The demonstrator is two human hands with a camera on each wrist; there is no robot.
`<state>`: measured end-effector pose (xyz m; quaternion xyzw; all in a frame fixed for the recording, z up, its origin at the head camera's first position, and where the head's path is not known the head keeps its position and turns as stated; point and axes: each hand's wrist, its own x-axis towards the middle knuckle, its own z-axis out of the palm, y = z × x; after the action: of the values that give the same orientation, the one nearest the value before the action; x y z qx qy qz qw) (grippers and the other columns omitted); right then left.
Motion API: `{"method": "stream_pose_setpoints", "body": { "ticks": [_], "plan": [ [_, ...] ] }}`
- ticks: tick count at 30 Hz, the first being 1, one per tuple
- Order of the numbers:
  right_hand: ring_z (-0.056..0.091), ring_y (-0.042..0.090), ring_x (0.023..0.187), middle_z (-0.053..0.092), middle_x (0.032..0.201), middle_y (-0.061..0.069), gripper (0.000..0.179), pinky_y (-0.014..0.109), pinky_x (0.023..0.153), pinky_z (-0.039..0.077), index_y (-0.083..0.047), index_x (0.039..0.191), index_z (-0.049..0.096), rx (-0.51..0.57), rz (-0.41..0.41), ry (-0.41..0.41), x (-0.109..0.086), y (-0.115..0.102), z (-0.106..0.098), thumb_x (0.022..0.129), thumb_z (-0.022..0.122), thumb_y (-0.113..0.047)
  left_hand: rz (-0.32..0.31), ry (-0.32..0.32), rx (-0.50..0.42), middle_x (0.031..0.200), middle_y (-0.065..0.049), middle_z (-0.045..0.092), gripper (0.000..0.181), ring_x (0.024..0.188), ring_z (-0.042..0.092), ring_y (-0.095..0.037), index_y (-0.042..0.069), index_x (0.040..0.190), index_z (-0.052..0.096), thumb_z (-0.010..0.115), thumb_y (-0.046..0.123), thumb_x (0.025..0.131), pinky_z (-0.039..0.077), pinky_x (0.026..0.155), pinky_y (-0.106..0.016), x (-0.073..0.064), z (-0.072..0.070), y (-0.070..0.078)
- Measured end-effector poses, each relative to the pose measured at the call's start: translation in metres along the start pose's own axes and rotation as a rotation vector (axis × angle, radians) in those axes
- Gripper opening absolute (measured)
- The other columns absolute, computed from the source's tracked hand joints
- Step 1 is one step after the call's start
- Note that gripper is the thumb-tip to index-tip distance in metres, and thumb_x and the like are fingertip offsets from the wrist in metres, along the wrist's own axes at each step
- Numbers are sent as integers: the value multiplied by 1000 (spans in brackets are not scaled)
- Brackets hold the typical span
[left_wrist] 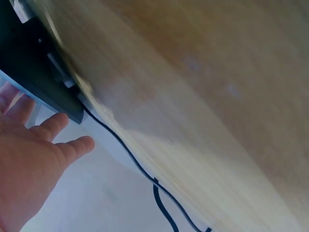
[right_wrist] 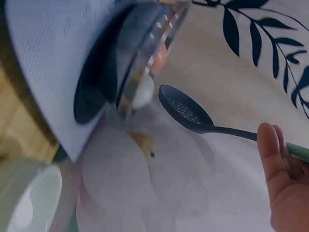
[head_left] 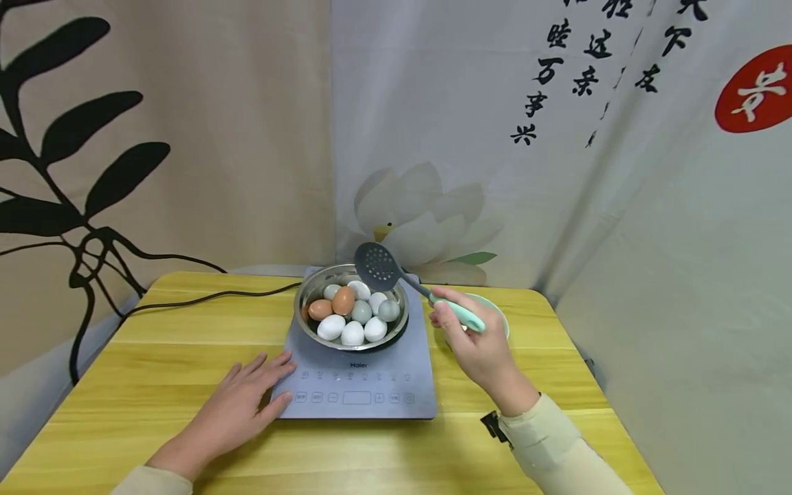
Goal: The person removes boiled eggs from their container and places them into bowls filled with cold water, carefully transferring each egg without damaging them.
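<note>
My right hand [head_left: 481, 345] grips the mint-green handle of a grey slotted spoon [head_left: 377, 267], its perforated head raised over the back right rim of a metal pot [head_left: 346, 344]. Inside the pot lie several eggs: brown eggs [head_left: 343, 300], white eggs [head_left: 331, 327] and pale bluish ones [head_left: 361, 312]. Beneath the pot is a flat induction cooker [head_left: 396, 375]. At the cooker's left edge, my left hand [head_left: 241, 405] touches it with spread, nearly straight fingers. The spoon's head hangs apart from the eggs in the right wrist view.
A pale green bowl [head_left: 502, 317] stands right of the cooker, partly hidden behind my right hand. A black power cord [head_left: 210, 297] runs off the wooden table [head_left: 185, 357] at the left. Printed curtains [head_left: 260, 137] hang behind and on the right.
</note>
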<state>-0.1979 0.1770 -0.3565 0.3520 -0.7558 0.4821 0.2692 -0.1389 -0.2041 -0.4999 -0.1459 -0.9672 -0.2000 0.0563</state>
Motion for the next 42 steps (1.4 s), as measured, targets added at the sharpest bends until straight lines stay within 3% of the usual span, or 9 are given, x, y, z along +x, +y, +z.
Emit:
{"method": "stream_pose_setpoints", "body": {
  "ticks": [7,13,19,25,28,33,36,42],
  "plan": [
    [70,14,75,78,83,6,26,23,68,58,5,125,75,-81,-11,-61,1,9,30,99,67,3,4,-1,-13,168,0,49,54,152,45,-50,22,152,62,64,50,106,31,117,-82,1,1,2],
    [72,15,84,80,89,4,27,34,77,62,2,127,75,-115,-34,-104,-1,9,36,101,67,1,2,7,-14,167,-1,50,54,151,47,-51,21,151,63,65,49,105,32,116,-83,0,-1,2],
    [74,16,81,79,88,5,28,26,74,62,2,126,75,-93,-39,-90,-9,5,37,99,67,3,-2,0,-16,167,-1,51,54,151,46,-51,21,151,63,65,48,105,31,117,-82,0,-2,0],
    [75,11,81,80,87,10,27,22,73,63,4,125,75,25,31,-88,-20,-7,38,99,66,6,-2,5,-22,166,-1,51,53,151,46,-51,21,151,64,66,48,105,31,117,-82,0,-3,0],
    [77,9,81,80,90,17,27,26,73,66,7,124,73,108,66,-74,-28,-14,36,99,62,11,5,10,-23,166,-2,52,53,150,47,-51,21,150,64,66,47,105,31,116,-83,0,-3,0],
    [79,18,79,78,95,24,28,34,73,68,12,124,71,214,130,-25,-41,-22,31,100,56,15,9,21,-21,166,-2,52,52,151,46,-51,20,150,64,67,45,104,31,117,-82,0,-3,0],
    [78,20,81,77,97,20,28,35,72,68,13,124,70,262,151,-17,-46,-23,27,102,54,15,8,27,-22,166,-2,52,52,151,46,-51,20,150,64,68,44,104,31,117,-82,0,-3,-1],
    [78,12,86,77,105,0,30,36,71,68,19,125,66,334,117,-40,-51,-18,19,101,49,20,9,21,-19,166,-2,51,52,150,47,-51,20,151,64,66,46,105,31,117,-82,-1,-2,-1]
  ]
}}
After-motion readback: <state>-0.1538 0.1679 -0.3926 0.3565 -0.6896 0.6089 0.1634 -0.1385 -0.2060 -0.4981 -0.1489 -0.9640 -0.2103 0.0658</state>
